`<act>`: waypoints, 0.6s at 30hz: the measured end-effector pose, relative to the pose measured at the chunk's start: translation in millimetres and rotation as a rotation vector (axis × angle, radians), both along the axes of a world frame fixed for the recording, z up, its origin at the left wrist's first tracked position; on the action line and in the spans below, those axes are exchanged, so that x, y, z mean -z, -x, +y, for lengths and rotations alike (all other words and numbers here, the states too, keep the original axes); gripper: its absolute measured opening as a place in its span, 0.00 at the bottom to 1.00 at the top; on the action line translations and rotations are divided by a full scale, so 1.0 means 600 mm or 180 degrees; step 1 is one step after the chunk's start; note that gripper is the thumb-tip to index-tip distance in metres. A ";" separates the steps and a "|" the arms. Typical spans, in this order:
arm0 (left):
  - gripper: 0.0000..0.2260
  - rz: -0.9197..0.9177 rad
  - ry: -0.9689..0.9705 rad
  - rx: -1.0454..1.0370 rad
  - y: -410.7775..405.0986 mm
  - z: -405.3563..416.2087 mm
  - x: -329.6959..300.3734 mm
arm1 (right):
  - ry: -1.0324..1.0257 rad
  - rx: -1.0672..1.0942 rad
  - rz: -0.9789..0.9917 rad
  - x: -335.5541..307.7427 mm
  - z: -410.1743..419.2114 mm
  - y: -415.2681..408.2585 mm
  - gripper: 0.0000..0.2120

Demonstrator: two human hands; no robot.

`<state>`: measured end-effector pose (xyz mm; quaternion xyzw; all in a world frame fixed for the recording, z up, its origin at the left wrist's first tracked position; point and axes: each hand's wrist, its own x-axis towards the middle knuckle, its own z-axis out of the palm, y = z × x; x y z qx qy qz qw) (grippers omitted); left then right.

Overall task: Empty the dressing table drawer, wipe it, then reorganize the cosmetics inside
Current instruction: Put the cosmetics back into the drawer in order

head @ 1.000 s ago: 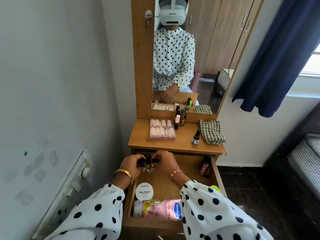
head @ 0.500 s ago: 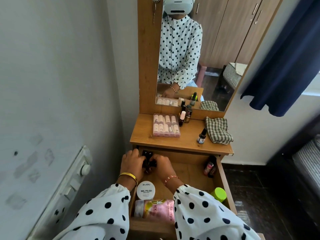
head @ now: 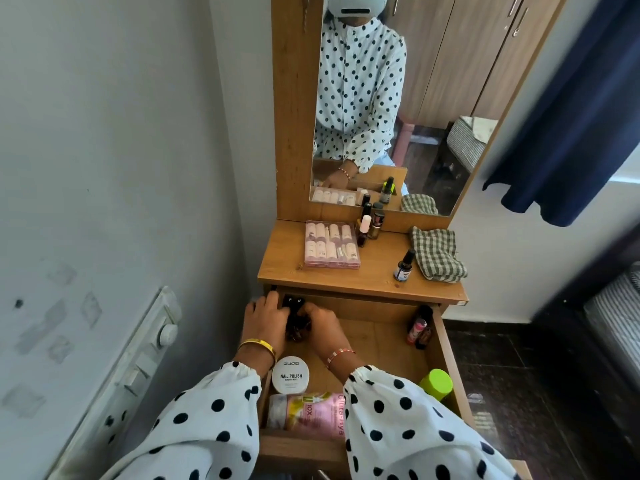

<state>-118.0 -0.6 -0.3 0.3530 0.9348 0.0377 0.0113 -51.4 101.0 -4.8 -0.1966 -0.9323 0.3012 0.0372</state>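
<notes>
1. Both hands reach into the far-left corner of the open drawer (head: 446, 344), backs up, polka-dot sleeves in the near foreground.
2. Left hand (head: 265, 322): fingers curled round the left side of a cluster of small dark nail polish bottles (head: 296, 318); gold bangle on wrist.
3. Right hand (head: 323, 327): fingers curled on the right side of the same cluster, gripping it; red/white bracelet on wrist.
4. Drawer, near-left: white round Zudio nail polish remover tub (head: 291, 375), w/ a pink lotion bottle (head: 308, 415) lying just nearer.
5. Drawer, right side: lime-green cap (head: 437, 383) near; pink & dark small tubes (head: 419, 329) at far-right corner.
6. Counter (head: 374, 275) above drawer: pink clear box of mini bottles (head: 330, 244) left, a few polish bottles (head: 369, 223) by the mirror, dropper bottle (head: 403, 266) beside the checked cloth (head: 436, 254) right.
</notes>
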 end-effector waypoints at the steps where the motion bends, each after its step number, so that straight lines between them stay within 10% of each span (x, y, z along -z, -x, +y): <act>1: 0.13 -0.0023 -0.0025 -0.0002 0.000 -0.001 -0.001 | -0.0001 0.0010 0.0008 -0.002 0.001 -0.001 0.16; 18: 0.14 -0.0271 -0.1656 0.0402 -0.017 0.059 -0.113 | -0.0075 0.0509 0.0903 -0.147 0.090 -0.038 0.08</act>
